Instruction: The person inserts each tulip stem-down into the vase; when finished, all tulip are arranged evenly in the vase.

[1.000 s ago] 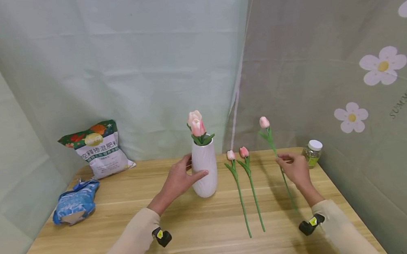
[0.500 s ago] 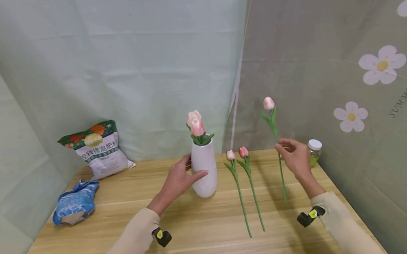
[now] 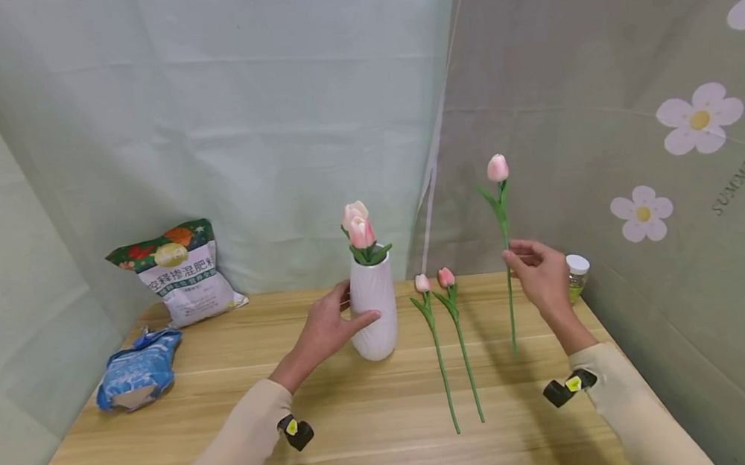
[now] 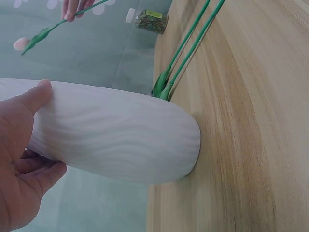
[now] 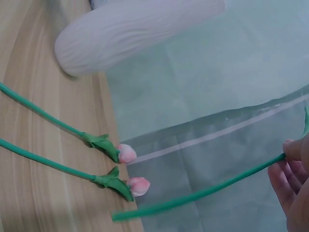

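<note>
Posture, remotely viewed: left hand curls round the upright white vase on the table, raised right hand pinches an upright tulip by its stem, and I read "SUMMER FLO" on the side cloth.

The vase looks matt and finely rippled — perhaps ceramic, hard to tell from here. The held tulip stem has a smooth, plastic look. Smooth wood-grained table; crinkled plastic packet at left — creased cloth far side.
</note>
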Demonstrator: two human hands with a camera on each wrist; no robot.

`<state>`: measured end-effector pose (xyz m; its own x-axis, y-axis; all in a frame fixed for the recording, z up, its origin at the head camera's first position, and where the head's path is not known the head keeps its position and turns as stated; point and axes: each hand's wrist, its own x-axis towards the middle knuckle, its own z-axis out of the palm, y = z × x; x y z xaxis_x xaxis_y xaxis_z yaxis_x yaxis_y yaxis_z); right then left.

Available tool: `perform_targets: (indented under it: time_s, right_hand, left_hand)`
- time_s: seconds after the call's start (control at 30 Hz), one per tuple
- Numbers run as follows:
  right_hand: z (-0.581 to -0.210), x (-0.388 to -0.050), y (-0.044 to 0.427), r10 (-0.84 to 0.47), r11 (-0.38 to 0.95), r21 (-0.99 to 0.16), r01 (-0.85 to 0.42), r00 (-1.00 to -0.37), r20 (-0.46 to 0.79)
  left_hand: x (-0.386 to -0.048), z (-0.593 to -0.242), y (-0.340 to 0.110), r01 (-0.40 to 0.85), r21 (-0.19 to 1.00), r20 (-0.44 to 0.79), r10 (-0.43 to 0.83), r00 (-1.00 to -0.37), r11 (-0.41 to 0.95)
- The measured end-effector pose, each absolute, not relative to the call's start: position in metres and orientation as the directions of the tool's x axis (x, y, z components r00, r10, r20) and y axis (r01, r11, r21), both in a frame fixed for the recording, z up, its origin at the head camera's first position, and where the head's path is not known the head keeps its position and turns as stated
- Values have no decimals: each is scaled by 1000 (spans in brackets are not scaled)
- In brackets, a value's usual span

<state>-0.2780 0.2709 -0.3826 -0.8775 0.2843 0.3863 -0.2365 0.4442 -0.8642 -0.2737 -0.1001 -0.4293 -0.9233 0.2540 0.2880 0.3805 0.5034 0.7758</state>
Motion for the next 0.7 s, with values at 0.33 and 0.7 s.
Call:
perform_targets:
  time_s: [0.33, 0.7]
  right_hand:
    - [-372, -278, 269, 261, 466, -831, -304, -850, 458]
    - [-355, -279, 262, 240, 403, -839, -366, -842, 483]
  left_hand:
    - [-274, -429, -100, 369, 781, 274, 255, -927, 504]
    - [-274, -429, -100, 378, 782, 285, 255, -924, 495]
